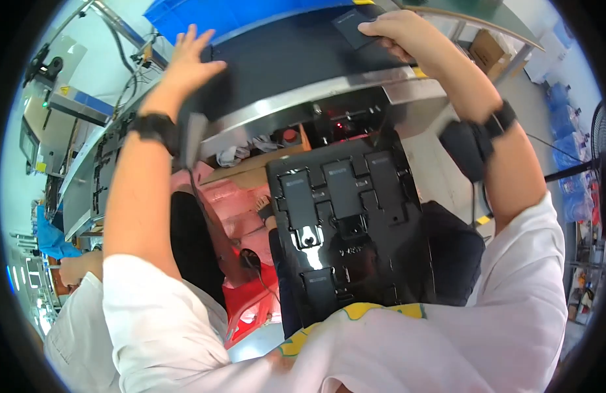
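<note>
My right hand (394, 33) reaches forward over a dark conveyor belt (283, 59) and grips a small flat black part (352, 27) lying on it. Farther left, my left hand (188, 59) hovers over the same belt with fingers spread and nothing in it. A glossy black moulded tray (349, 229) rests against my lap below the belt's steel edge (303, 98). Several flat black parts sit in its upper pockets; the lower pockets look partly bare. Both wrists wear black bands.
A blue bin (237, 13) stands behind the belt. Pink bags (217, 196) and a red stool (250, 301) lie under the conveyor at left. Another person in white sits at far left (73, 268). A cardboard box (486, 49) and a fan (601, 131) are at right.
</note>
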Motion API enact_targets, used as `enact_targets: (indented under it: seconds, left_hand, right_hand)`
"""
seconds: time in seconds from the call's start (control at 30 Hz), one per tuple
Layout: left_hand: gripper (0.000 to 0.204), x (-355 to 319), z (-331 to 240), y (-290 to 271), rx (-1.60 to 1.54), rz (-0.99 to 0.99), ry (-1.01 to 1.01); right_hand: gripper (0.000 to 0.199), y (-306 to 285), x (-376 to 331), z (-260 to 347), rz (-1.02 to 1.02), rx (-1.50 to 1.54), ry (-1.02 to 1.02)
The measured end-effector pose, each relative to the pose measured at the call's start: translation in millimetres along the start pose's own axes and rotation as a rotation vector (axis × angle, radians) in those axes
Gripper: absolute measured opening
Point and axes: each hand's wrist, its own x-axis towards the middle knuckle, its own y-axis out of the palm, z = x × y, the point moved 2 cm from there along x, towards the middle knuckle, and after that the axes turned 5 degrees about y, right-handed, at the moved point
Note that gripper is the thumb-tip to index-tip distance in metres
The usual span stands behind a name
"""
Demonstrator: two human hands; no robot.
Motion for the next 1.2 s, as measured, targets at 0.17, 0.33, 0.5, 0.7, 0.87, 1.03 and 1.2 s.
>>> enact_targets:
  seconds: [0.17,0.33,0.5,0.7,0.87,1.03,1.2]
  left_hand:
    - [0.074,37.4,22.7,26.8,-0.473,0.626,-0.161]
    - [0.087,50.2,-14.6,22.6,-0.399,0.571,-0.099]
    - [0.09,12.8,-116.6,-44.6,-0.619,0.24,-0.106]
    - [0.073,-131.6,-281.3,-120.9,-0.653,0.3,0.364]
    - [0.07,-228.8,-322.4,-121.3,-0.539,0.407,0.269]
    - [0.054,-242.5,-336.2,-119.7,-0.517,0.3,0.282]
    - [0.04,-245.2,-344.7,-104.7,-0.53,0.231,0.364]
  right_hand:
    - [0.03,-3.1,-146.2,-27.3,0.185,0.003,0.163]
    - [0.033,19.6,-251.6,-62.2,0.266,-0.006,0.557]
    - [0.031,37.9,-313.6,-77.7,0.297,-0.296,0.202]
    - [0.031,43.7,-311.4,-92.1,0.344,-0.598,0.265]
    - [0.02,42.6,-330.3,-74.8,0.159,-0.676,-0.12]
    - [0.041,52.8,-351.8,-94.6,-0.018,-0.75,-0.475]
    - [0.032,64.2,-348.5,-114.5,-0.095,-0.668,-0.544]
